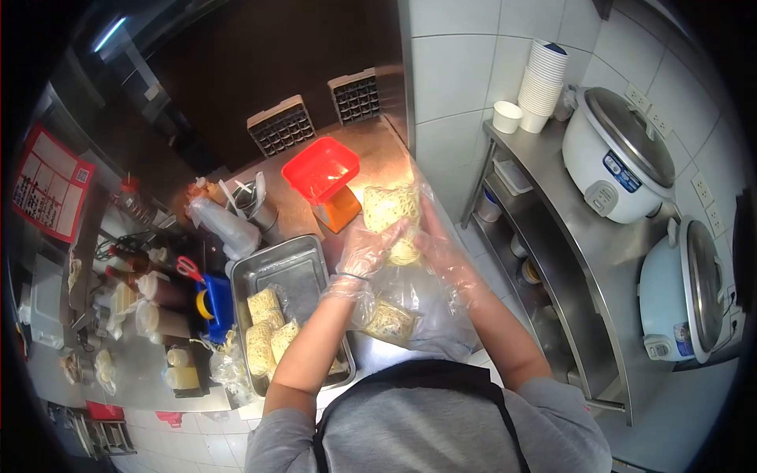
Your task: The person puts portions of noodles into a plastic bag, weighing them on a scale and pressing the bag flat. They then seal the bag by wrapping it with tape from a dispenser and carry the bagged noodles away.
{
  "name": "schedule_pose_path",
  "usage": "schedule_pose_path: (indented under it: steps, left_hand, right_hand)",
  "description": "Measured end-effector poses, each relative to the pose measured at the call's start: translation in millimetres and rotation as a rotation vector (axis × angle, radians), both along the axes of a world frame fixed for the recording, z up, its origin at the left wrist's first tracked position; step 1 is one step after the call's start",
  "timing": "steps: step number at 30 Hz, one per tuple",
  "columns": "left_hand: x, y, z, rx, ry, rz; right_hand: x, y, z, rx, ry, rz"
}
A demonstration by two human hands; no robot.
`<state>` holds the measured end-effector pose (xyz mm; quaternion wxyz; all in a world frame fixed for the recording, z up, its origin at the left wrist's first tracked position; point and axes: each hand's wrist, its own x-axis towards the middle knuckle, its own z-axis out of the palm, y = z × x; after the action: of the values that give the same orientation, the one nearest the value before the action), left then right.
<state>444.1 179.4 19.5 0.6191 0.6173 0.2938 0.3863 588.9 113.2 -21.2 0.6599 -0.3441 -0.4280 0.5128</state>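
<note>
Above the bench (378,158), just ahead of your chest, both gloved hands close on one noodle portion (392,217) in a clear plastic bag (426,307). Your left hand (367,252) cups it from the near-left, your right hand (441,248) from the right, equally close. The red scale (323,169) sits just beyond on the left, the steel tray (296,268) of bagged portions below-left. Another bagged portion (388,321) hangs under your wrists. The bench edge drops away rightward toward the shelf (552,197).
</note>
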Motion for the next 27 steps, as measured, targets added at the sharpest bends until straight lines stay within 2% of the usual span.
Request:
schedule_pose_path:
  steps: [2,3,5,6,8,10,12,13,14,17,20,23,26,27]
  left_hand:
    - [20.3,-14.1,1.0,0.152,0.041,0.027]
    - [31.5,-23.9,3.6,0.121,0.089,0.086]
    - [52.1,-31.3,-10.9,0.278,0.381,0.062]
    - [59.6,-33.6,-15.5,0.362,0.521,0.053]
    - [66.6,-55.6,-11.6,0.741,0.649,-0.060]
    - [80.9,-98.2,-23.5,0.790,0.443,0.061]
    - [84.0,-133.9,-31.0,0.657,0.538,-0.292]
    - [89.0,-153.3,-39.4,0.636,0.680,-0.456]
    - [94.2,-168.7,-48.0,0.609,0.820,-0.618]
    - [104.0,-183.6,-69.8,0.674,1.007,-0.727]
    - [122.5,-167.3,-123.3,0.561,1.139,-0.641]
    - [104.2,-152.6,-87.7,0.722,1.002,-0.759]
    - [90.0,-152.2,-64.6,0.847,1.025,-0.844]
    - [85.8,-153.1,-60.8,0.861,1.049,-0.801]
  right_hand:
    - [8.5,-6.7,14.9,0.009,-0.016,-0.028]
    - [12.4,-17.0,27.5,-0.056,-0.026,-0.075]
    - [25.6,-41.9,48.0,-0.188,-0.047,-0.163]
    - [38.7,-53.1,38.0,-0.200,-0.002,-0.197]
    - [71.5,-86.6,10.9,-0.231,0.060,-0.288]
    - [100.1,-127.7,-11.2,-0.256,0.071,-0.460]
    - [110.5,-169.4,-18.1,-0.270,0.145,-0.619]
    - [111.7,-190.3,-16.1,-0.280,0.221,-0.659]
    - [119.4,-211.5,-26.5,-0.282,0.279,-0.664]
    - [119.0,-258.4,-45.8,-0.337,0.373,-0.657]
    - [104.8,-289.9,-76.7,-0.421,0.304,-0.636]
    - [88.9,-297.8,-91.2,-0.573,0.163,-0.566]
    - [66.7,-281.1,-92.5,-0.641,0.167,-0.449]
    - [63.8,-272.0,-94.8,-0.634,0.145,-0.392]
